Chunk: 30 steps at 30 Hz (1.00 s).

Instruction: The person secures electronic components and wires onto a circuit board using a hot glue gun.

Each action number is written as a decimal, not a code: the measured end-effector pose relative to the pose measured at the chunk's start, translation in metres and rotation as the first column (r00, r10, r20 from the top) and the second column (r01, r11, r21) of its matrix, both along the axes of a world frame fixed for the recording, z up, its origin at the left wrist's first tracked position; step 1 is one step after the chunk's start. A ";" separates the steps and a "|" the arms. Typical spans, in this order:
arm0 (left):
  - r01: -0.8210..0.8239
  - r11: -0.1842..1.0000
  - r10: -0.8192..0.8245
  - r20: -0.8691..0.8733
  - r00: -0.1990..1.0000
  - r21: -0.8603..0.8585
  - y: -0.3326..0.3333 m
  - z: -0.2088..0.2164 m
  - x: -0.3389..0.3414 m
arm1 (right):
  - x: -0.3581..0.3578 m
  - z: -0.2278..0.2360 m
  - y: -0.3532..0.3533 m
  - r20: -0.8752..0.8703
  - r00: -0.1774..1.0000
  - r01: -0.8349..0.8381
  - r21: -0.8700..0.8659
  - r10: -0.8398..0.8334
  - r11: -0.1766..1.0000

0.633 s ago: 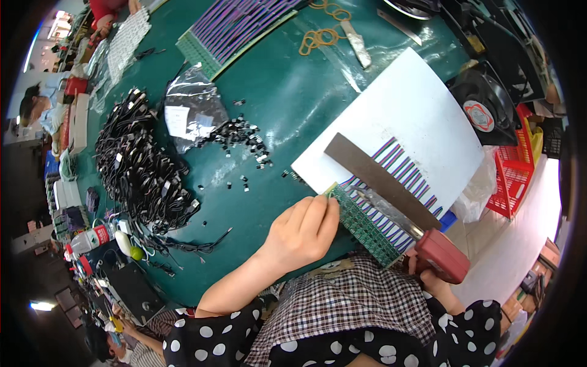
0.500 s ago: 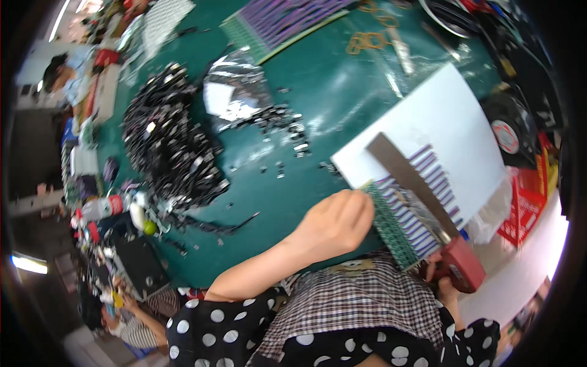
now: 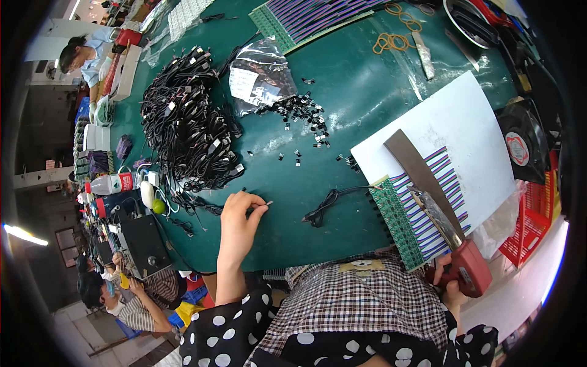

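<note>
My left hand (image 3: 240,219) is at the near edge of the cable pile, thumb and forefinger pinched on the end of a black cable (image 3: 211,208) that runs out of the pile; a small tip shows past the fingers. My right hand (image 3: 449,282) is wrapped round the red handle of a soldering gun (image 3: 469,269). The gun's metal nose lies over a green circuit board strip (image 3: 398,223) with rows of purple-blue wires. A coiled black cable (image 3: 330,199) reaches from the strip's upper corner onto the mat. A dark flat bar (image 3: 422,177) lies across the wires.
The strip rests partly on a white board (image 3: 455,128). Heaped black cables (image 3: 186,128) lie left, beside a clear bag (image 3: 260,76) and scattered small black connectors (image 3: 302,113). Another wired green board (image 3: 287,37) and rubber bands (image 3: 391,43) lie at the far side. Other people work at left.
My left hand has left the green strip and moved left to the cable pile. A black cable now shows extending from the strip's corner. My right hand keeps hold of the soldering gun.
</note>
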<state>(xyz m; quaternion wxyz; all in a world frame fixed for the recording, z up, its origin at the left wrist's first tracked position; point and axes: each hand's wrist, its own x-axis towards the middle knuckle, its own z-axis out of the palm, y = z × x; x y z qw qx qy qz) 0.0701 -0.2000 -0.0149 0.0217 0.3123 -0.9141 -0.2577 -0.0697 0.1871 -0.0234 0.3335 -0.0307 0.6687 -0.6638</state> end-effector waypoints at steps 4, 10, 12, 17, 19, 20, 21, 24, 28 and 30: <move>-0.092 0.903 0.185 -0.188 0.965 0.419 0.002 0.005 -0.016 | 0.002 0.003 0.003 0.006 1.000 -0.017 0.003 0.017 1.000; -0.013 0.666 0.338 -0.286 0.897 0.746 0.057 0.027 -0.066 | 0.003 -0.004 0.007 0.018 0.999 0.036 -0.135 -0.034 0.990; 0.177 0.911 -0.004 -0.422 0.907 0.372 0.077 0.025 -0.081 | 0.004 -0.005 0.006 0.045 0.996 0.078 -0.144 -0.072 0.986; 0.321 0.940 -0.336 -0.498 0.799 -0.117 0.103 0.007 -0.105 | -0.002 -0.001 0.001 0.123 0.990 0.091 -0.190 -0.068 0.977; 0.327 0.911 -0.409 -0.471 0.781 -0.250 0.106 0.000 -0.108 | -0.003 -0.003 0.002 0.127 0.992 0.040 -0.166 -0.019 0.985; 0.345 0.898 -0.437 -0.461 0.772 -0.274 0.105 -0.003 -0.109 | -0.002 -0.006 0.004 0.086 0.996 0.039 -0.196 -0.023 0.980; 0.349 0.898 -0.438 -0.461 0.772 -0.268 0.105 -0.004 -0.111 | -0.002 -0.008 0.006 0.089 0.996 0.044 -0.189 -0.028 0.981; 0.365 0.889 -0.455 -0.438 0.775 -0.277 0.105 -0.006 -0.114 | -0.001 -0.010 0.007 -0.179 0.977 -0.108 0.060 0.117 0.992; 0.366 0.882 -0.463 -0.401 0.790 -0.297 0.107 -0.005 -0.116 | -0.006 -0.006 -0.001 -0.252 0.956 -0.119 0.144 0.152 0.982; 0.374 0.881 -0.465 -0.387 0.796 -0.291 0.107 -0.004 -0.116 | -0.007 -0.007 0.000 -0.211 0.969 -0.105 0.124 0.129 0.987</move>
